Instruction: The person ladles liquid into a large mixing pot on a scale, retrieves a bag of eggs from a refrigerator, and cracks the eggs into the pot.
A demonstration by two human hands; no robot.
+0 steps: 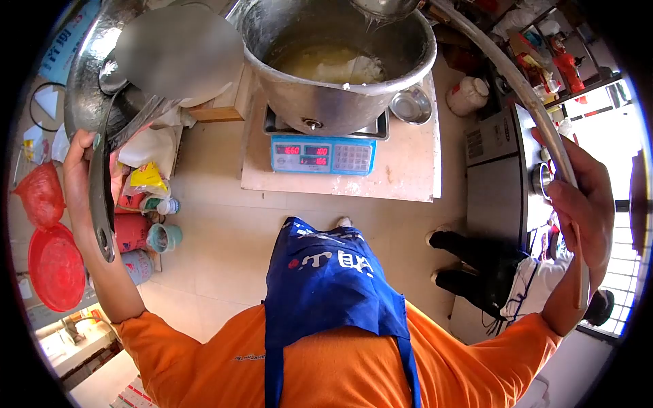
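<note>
My right hand (585, 197) is closed around the long, pale handle (524, 88) of a ladle. The handle arcs up toward the ladle's metal bowl (384, 7), which hangs over the far rim of a deep steel pot (333, 102) with strands dripping from it. Yellowish liquid and a white lump (350, 70) lie inside the pot. My left hand (80, 149) is wrapped around a flat metal utensil handle (103, 204) with a hole at its end. Beyond that hand is a large shiny metal basin (95, 51), partly hidden by a blurred patch.
The pot stands on a blue digital scale (323, 155) with lit red digits, on a pale board (401, 180). Beside it sits a small metal bowl (411, 105). Red basin (58, 265) and bag (41, 194) are at left. A person in dark trousers (476, 268) is at right.
</note>
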